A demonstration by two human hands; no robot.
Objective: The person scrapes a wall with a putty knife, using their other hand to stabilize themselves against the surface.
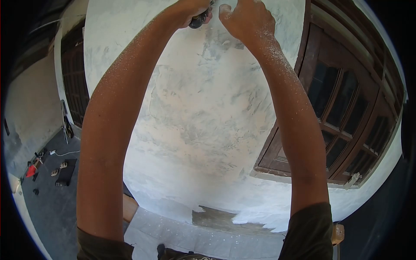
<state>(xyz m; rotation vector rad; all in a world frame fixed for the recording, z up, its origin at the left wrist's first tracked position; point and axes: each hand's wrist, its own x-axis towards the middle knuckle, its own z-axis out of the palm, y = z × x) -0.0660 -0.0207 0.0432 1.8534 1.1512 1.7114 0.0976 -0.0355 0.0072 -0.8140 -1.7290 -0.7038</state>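
Both arms reach up to the twelve o'clock edge of the view, flecked with white dust. The left hand has its fingers curled tight around a dark tool held against the patchy plastered wall. Just beside it, toward one o'clock, the right hand presses on the wall with fingers bunched together; a dark wooden window sits at three o'clock.

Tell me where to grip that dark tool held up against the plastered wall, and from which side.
Probably grip the dark tool by its rounded lower end, coming from below: only that end shows, under the left hand. The rest is hidden, with the right hand alongside.
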